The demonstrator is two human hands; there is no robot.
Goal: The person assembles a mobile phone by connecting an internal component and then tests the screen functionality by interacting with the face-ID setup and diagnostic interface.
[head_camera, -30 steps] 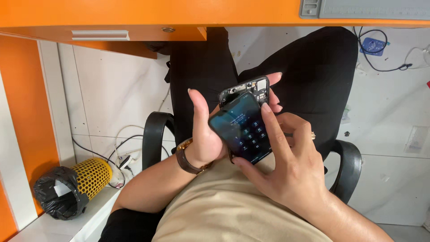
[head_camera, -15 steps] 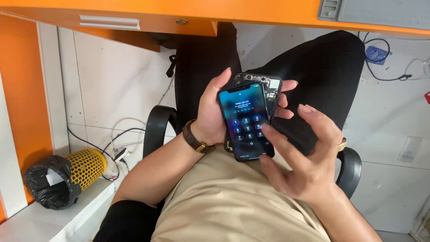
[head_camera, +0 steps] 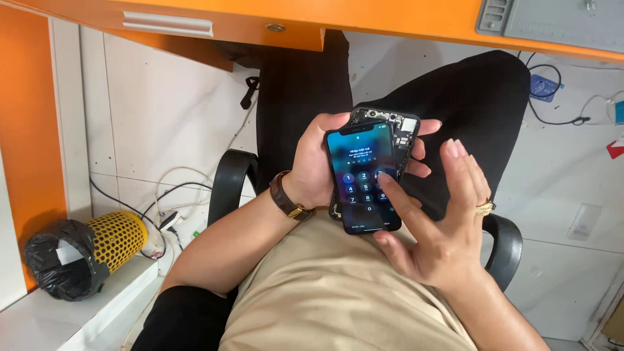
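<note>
Since the earlier frame the right hand (head_camera: 442, 234) has drawn closer over the screen, its forefinger now touching the lit keypad where before the fingers hovered just off it; the phone has stayed in the same clasp, tipped a little more upright. That right hand is spread wide and holds nothing; its forefinger tip rests on the lower right part of the display, the other fingers fan upward beside the phone's right edge, and a gold ring (head_camera: 484, 208) sits on one of them. Just left of it the left hand (head_camera: 318, 166) is wrapped around a smartphone (head_camera: 362, 179) with a lit number pad on a dark blue screen; the thumb lies along the phone's left edge and the fingertips show past its right edge. Behind the screen, in the same clasp, lies an opened phone body (head_camera: 396, 127) with bare circuit parts showing above and to the right of the display; whether the two are joined I cannot tell. On the left wrist sits a brown leather watch strap (head_camera: 286, 197) with a gold buckle. Below both hands is a beige shirt (head_camera: 338, 292); beyond them black trousers (head_camera: 455, 104) and the black arms of an office chair (head_camera: 227, 179). Above the hands runs the orange counter (head_camera: 390, 16) edge with a drawer (head_camera: 214, 29) beneath. Far to the left of the left hand a yellow perforated bin (head_camera: 114, 237) with a black liner lies on its side on a white ledge (head_camera: 65, 318); cables (head_camera: 169, 188) trail across the tiled floor (head_camera: 162, 110) near it.
</note>
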